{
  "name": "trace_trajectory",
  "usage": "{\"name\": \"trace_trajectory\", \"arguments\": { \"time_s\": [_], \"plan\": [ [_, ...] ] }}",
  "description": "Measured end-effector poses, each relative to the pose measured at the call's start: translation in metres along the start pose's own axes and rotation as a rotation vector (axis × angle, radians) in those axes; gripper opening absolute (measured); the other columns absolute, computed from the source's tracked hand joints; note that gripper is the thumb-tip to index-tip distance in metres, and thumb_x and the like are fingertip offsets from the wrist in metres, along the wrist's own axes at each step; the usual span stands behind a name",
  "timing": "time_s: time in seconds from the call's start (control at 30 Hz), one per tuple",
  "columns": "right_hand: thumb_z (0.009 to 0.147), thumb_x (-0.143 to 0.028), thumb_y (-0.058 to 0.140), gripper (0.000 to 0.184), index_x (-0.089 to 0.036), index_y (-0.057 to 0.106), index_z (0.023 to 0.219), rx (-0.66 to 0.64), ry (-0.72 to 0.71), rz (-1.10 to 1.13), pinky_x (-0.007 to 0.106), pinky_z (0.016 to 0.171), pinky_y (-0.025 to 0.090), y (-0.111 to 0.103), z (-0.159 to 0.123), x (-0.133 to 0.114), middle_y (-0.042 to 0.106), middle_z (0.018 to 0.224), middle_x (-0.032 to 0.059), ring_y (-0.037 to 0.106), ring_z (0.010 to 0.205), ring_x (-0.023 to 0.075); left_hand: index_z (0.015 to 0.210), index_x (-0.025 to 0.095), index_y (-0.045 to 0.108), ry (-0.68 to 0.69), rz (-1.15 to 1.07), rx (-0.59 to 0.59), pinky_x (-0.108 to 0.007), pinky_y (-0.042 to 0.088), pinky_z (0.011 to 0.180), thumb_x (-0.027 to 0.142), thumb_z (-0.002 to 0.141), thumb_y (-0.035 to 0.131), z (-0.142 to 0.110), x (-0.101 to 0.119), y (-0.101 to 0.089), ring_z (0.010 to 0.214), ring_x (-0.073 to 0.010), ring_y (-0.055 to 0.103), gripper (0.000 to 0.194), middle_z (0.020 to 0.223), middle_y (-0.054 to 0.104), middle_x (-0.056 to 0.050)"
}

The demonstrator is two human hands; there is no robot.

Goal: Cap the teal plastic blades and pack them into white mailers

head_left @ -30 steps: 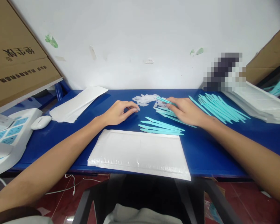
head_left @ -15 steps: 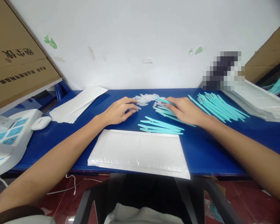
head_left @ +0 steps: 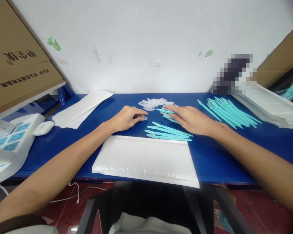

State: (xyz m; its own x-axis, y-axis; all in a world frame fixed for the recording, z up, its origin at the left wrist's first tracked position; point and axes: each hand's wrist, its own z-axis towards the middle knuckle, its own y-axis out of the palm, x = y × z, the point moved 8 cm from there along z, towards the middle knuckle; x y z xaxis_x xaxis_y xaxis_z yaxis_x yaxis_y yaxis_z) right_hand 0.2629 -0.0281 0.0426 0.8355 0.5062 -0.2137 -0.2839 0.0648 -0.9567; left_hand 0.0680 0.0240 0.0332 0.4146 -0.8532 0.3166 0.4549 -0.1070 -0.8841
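My left hand (head_left: 127, 119) is closed in a pinch on small translucent plastic caps (head_left: 144, 117), partly hidden by the fingers. My right hand (head_left: 189, 119) holds a slim teal eyebrow razor (head_left: 164, 111) between thumb and fingers, its tip pointing left towards my left hand. Under the right hand lie more razors and caps, partly covered. Just beyond both hands is a loose heap of translucent caps (head_left: 151, 103). A small group of teal razors (head_left: 168, 132) lies in front of the hands, tips to the left.
A white padded mailer (head_left: 146, 159) lies at the table's front edge. Right of my hand is a larger pile of teal razors (head_left: 231, 112), beside stacked white mailers (head_left: 271, 105). At left are white sheets (head_left: 80, 109), a white case (head_left: 43, 128) and a power strip (head_left: 29, 139).
My right hand has shifted slightly nearer with the razor, whose tip has moved left and down. My left hand has lowered a little, its fingers drawing closer together on the caps.
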Motion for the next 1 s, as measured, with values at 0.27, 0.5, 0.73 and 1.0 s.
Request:
{"name": "trace_trajectory", "arguments": {
  "time_s": [0.27, 0.5, 0.73, 1.0],
  "plan": [
    [0.105, -0.033, 0.036, 0.043, -0.022, 0.062, 0.138, 0.069, -0.124, -0.084, 0.039, 0.077, 0.052, -0.001, -0.002, -0.015, 0.072, 0.114, 0.0130, 0.068, 0.096, 0.0275, 0.123, 0.023, 0.074, 0.042, 0.057, 0.186, -0.033, 0.060, 0.083, 0.032, 0.100, 0.058, -0.001, 0.019, -0.009, 0.093, -0.0191, 0.074, 0.030, 0.108, 0.079, -0.005],
    [0.105, -0.030, 0.037, 0.045, -0.021, 0.060, 0.143, 0.090, -0.146, -0.094, 0.038, 0.074, 0.052, -0.002, -0.002, -0.022, 0.070, 0.107, 0.0122, 0.067, 0.091, 0.0263, 0.118, 0.019, 0.074, 0.123, 0.056, 0.302, -0.028, 0.060, 0.082, 0.029, 0.100, 0.058, -0.005, 0.037, -0.019, 0.088, -0.0158, 0.075, 0.026, 0.103, 0.080, -0.005],
    [0.105, -0.030, 0.039, 0.045, -0.019, 0.060, 0.143, 0.076, -0.123, -0.041, 0.042, 0.082, 0.054, 0.000, -0.002, -0.018, 0.072, 0.119, 0.0145, 0.069, 0.101, 0.0291, 0.115, 0.021, 0.074, 0.115, 0.106, 0.323, -0.029, 0.060, 0.083, 0.030, 0.101, 0.057, -0.005, 0.038, -0.020, 0.088, -0.0156, 0.074, 0.024, 0.100, 0.080, -0.004],
    [0.103, -0.032, 0.045, 0.045, -0.017, 0.060, 0.144, 0.066, -0.105, 0.065, 0.045, 0.095, 0.054, 0.001, -0.001, -0.014, 0.070, 0.133, 0.0139, 0.067, 0.115, 0.0291, 0.110, 0.019, 0.075, 0.248, 0.135, 0.407, -0.028, 0.061, 0.081, 0.022, 0.099, 0.061, -0.008, 0.048, -0.023, 0.087, -0.0147, 0.075, 0.018, 0.098, 0.080, -0.004]
  ]
}}
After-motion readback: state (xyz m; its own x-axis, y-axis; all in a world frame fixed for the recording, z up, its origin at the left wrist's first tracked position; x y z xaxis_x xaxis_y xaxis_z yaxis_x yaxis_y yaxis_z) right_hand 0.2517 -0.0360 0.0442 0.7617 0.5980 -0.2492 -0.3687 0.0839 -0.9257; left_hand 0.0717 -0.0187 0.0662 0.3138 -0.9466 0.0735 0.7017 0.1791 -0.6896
